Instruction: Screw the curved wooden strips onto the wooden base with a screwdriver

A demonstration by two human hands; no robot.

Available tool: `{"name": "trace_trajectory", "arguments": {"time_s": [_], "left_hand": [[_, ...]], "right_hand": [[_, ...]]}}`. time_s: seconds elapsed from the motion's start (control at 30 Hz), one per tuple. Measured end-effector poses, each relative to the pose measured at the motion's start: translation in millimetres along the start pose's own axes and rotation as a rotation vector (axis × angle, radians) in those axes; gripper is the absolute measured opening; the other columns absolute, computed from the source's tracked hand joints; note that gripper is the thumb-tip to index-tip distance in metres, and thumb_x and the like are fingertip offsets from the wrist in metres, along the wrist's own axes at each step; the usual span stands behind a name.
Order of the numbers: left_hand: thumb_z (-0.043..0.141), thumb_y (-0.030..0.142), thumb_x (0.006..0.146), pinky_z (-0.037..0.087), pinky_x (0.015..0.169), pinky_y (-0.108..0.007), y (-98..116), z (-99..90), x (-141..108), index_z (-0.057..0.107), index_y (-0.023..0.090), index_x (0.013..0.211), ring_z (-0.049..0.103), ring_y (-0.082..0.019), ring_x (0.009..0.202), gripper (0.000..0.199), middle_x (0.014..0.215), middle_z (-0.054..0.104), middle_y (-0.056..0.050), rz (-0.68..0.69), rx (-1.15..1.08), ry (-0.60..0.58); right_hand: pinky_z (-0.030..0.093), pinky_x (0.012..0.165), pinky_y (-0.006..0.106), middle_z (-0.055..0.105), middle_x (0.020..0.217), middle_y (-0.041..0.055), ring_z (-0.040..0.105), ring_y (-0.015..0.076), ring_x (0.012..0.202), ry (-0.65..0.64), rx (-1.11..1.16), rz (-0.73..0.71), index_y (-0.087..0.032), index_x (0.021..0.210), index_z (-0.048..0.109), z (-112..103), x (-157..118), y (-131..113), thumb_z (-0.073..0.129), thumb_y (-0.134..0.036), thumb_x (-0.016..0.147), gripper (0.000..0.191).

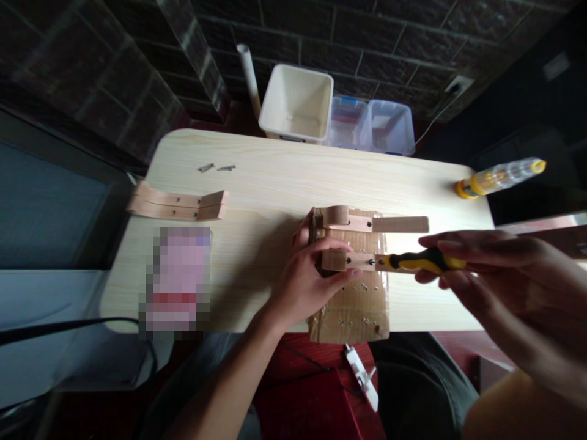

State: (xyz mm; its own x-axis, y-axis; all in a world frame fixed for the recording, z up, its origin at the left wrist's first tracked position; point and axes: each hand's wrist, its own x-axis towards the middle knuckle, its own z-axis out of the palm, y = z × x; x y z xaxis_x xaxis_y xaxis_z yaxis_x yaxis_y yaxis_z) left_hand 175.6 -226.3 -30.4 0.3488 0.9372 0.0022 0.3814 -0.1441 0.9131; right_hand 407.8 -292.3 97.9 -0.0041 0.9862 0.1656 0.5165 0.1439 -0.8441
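Observation:
My right hand (463, 260) grips a black-and-yellow screwdriver (415, 263), its tip pointing left at a screw hole in the nearer wooden hook (362, 261). With thumb and fingers around that hook's curled left end, my left hand (316, 269) holds it against a taped cardboard box (362, 311). Whether a screw sits under the tip is too small to tell. Just behind lies a second wooden hook (360, 223) on the box, with two dark holes in its strip. Several small holes mark the box top.
On the table (266, 183), two more wooden pieces (178, 205) lie at the left, near small piles of screws (206, 167). A clear-and-yellow bottle-shaped case (502, 177) stands far right. Bins (296, 101) stand behind; a power strip (362, 376) lies below the front edge.

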Motion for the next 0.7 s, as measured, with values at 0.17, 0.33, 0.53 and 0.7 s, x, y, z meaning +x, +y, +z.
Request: {"name": "trace_trajectory", "arguments": {"time_s": [0.17, 0.33, 0.53, 0.7], "left_hand": [[0.089, 0.042, 0.085, 0.048, 0.120, -0.061, 0.6, 0.1, -0.2, 0.079, 0.033, 0.109, 0.062, -0.034, 0.126, 0.028, 0.114, 0.063, -0.007, -0.023, 0.018, -0.013], [0.089, 0.043, 0.085, 0.048, 0.121, -0.061, -0.7, 0.9, 0.2, 0.079, 0.032, 0.110, 0.058, -0.034, 0.135, 0.029, 0.123, 0.062, -0.008, -0.012, 0.015, -0.007], [0.090, 0.042, 0.084, 0.046, 0.122, -0.061, 1.1, 0.4, 1.3, 0.079, 0.032, 0.109, 0.057, -0.035, 0.136, 0.029, 0.124, 0.062, -0.008, -0.019, 0.023, -0.009], [0.090, 0.042, 0.085, 0.048, 0.121, -0.060, 1.5, 0.5, 0.3, 0.078, 0.032, 0.109, 0.061, -0.033, 0.130, 0.028, 0.121, 0.065, -0.007, -0.019, 0.014, -0.011]], "right_hand": [[0.068, 0.101, 0.031, 0.075, 0.135, 0.0001, 0.073, 0.0226, 0.126, -0.034, 0.043, -0.024, -0.032, 0.130, 0.073, -0.2, -3.9, 4.6, 0.074, -0.008, 0.093, 0.044], [0.062, 0.108, 0.029, 0.076, 0.130, -0.0018, 0.073, 0.0186, 0.122, -0.052, -0.112, -0.105, -0.034, 0.132, 0.072, 0.4, -5.8, 8.0, 0.078, -0.006, 0.091, 0.049], [0.063, 0.103, 0.032, 0.076, 0.127, 0.0017, 0.073, 0.0205, 0.120, -0.029, -0.068, -0.094, -0.031, 0.129, 0.073, 3.9, -6.7, 5.5, 0.077, -0.005, 0.090, 0.047], [0.063, 0.101, 0.027, 0.073, 0.138, -0.0002, 0.070, 0.0193, 0.129, -0.038, -0.054, -0.086, -0.033, 0.138, 0.069, 0.8, -9.5, 7.6, 0.073, -0.003, 0.091, 0.056]]}}
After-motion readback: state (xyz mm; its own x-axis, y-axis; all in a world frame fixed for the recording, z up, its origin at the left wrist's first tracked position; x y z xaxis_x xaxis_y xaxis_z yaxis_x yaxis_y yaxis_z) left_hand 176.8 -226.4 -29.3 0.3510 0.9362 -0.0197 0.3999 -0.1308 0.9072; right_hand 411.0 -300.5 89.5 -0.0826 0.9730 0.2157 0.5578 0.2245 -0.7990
